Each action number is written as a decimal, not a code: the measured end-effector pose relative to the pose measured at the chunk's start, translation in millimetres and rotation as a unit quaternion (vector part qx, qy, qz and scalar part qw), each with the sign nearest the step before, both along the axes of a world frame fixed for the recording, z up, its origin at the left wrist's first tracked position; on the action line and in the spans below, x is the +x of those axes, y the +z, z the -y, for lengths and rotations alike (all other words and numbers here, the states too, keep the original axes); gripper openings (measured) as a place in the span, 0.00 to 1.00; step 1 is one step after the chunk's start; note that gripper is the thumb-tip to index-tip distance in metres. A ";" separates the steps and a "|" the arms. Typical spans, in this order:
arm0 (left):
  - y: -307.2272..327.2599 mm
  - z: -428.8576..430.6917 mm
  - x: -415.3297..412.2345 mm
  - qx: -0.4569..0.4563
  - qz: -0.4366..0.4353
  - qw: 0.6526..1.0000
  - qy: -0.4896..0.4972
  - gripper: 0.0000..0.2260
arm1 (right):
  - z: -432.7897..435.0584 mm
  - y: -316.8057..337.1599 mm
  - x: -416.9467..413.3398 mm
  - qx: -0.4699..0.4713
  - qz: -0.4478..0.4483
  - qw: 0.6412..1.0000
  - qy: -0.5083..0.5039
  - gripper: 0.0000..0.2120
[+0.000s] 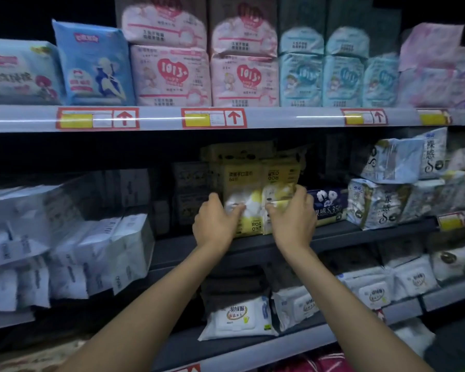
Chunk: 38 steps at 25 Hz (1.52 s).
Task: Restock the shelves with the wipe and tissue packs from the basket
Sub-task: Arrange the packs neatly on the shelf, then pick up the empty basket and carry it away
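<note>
Yellow wipe packs (242, 181) are stood near the front edge of the middle shelf (346, 234), just beside a navy tissue box (329, 204). They're held in a curled grip by the left hand (215, 224) and right hand (293, 220). They should probably be squared up and pushed back evenly, not squashed.

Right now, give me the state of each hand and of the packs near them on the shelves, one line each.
Left hand: grips the left yellow-and-white plastic wipe pack, upright on the middle shelf.
Right hand: grips the right yellow-and-white wipe pack, upright, touching the first.
Dark blue tissue pack: lying flat, untouched.
White flip-lid wipe pack: tilted on the lower shelf, untouched.
</note>
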State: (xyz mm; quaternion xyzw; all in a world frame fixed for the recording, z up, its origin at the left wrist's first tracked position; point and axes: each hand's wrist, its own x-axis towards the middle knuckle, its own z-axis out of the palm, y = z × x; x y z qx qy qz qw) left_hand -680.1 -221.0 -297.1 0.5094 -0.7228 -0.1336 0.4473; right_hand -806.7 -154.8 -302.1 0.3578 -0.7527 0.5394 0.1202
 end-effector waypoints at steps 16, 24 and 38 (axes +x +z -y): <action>25.7 -56.8 76.2 0.011 0.184 0.977 -0.108 0.27 | -83.0 37.3 22.4 0.146 -0.107 0.978 0.102 0.25; -1.4 -123.5 165.4 -0.070 0.414 0.900 -0.121 0.44 | -166.0 16.8 75.0 0.386 -0.225 0.887 0.113 0.50; -108.2 -206.9 243.8 -0.064 0.404 0.899 -0.156 0.47 | -260.6 -95.6 118.4 0.517 -0.165 0.820 0.180 0.67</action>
